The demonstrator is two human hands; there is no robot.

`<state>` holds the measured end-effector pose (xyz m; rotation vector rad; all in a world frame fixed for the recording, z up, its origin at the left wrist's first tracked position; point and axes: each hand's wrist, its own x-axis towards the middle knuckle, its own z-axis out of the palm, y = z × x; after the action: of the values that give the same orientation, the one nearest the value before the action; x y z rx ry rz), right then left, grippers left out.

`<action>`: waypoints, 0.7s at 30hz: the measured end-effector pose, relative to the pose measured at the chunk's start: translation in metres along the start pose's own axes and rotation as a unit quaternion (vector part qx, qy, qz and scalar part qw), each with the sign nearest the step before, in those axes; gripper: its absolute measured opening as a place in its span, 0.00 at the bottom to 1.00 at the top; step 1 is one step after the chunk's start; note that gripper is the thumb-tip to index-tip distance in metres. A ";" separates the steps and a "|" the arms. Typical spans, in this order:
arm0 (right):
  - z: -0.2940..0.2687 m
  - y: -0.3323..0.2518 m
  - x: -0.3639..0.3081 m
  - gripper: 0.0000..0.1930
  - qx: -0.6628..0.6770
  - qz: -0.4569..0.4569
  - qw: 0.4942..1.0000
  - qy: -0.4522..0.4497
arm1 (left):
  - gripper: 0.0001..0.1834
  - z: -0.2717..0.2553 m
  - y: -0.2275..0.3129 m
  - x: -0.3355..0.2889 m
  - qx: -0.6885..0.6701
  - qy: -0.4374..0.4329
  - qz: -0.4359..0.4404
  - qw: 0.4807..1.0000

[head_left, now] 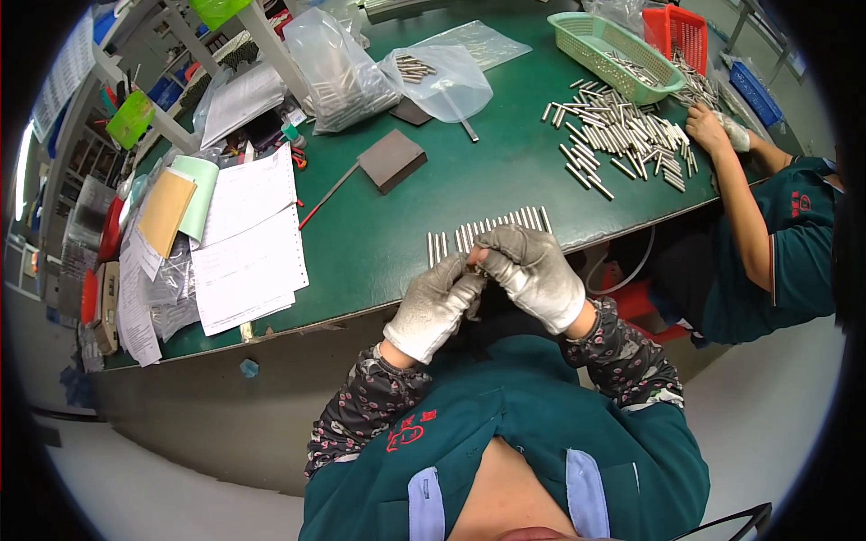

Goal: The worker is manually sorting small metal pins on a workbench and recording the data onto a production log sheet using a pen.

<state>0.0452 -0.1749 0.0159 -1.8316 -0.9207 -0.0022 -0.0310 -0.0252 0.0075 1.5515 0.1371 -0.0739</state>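
Note:
Both my hands wear greyish-white work gloves and meet at the table's near edge. My left hand (435,305) has its fingers closed together against those of the right. My right hand (532,275) is curled, with bare fingertips pinched toward the left hand. Whatever lies between the fingers is hidden or too small to name. Just beyond my hands, a row of metal pins (502,222) lies side by side on the green table (379,225). A few more pins (437,248) form a short group at the row's left.
A loose heap of metal pins (631,135) lies at right, by a green basket (613,59) and a red basket (677,36). A co-worker's hand (708,128) is beside it. A dark block (392,162), bagged pins (338,86) and papers (248,243) lie left.

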 end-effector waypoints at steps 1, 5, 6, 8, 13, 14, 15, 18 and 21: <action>-0.002 0.000 0.000 0.11 0.121 0.062 0.990 -0.028 | 0.12 -0.003 0.001 -0.001 -0.077 -0.035 -0.038 0.996; -0.010 -0.001 0.001 0.10 0.142 0.043 0.986 -0.075 | 0.15 0.006 0.004 -0.004 -0.208 -0.026 -0.101 0.972; -0.011 -0.001 -0.001 0.10 0.058 0.004 0.996 -0.067 | 0.15 0.002 0.001 -0.002 -0.208 -0.026 -0.101 0.972; -0.009 -0.010 -0.002 0.09 0.078 0.042 0.995 -0.055 | 0.13 -0.010 -0.007 0.004 -0.148 -0.119 -0.114 0.975; -0.013 -0.004 -0.002 0.11 0.283 0.285 0.916 -0.008 | 0.15 0.012 -0.007 -0.004 0.029 -0.006 0.064 0.997; -0.014 0.000 -0.003 0.11 0.334 0.291 0.896 0.011 | 0.14 0.007 -0.008 -0.005 0.010 -0.036 0.047 0.998; -0.006 0.004 -0.006 0.09 0.270 0.236 0.932 0.044 | 0.13 0.004 -0.009 -0.005 -0.011 -0.066 0.029 0.997; -0.005 0.000 -0.012 0.11 0.171 0.100 0.980 -0.010 | 0.12 0.003 -0.001 -0.011 0.036 -0.094 0.017 0.995; -0.014 -0.015 -0.008 0.09 0.140 0.152 0.975 -0.082 | 0.12 0.011 -0.022 -0.016 0.007 -0.067 0.058 0.996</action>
<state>0.0364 -0.1877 0.0308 -1.7065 -0.7026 0.4537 -0.0497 -0.0370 -0.0118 1.5610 -0.0596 -0.0865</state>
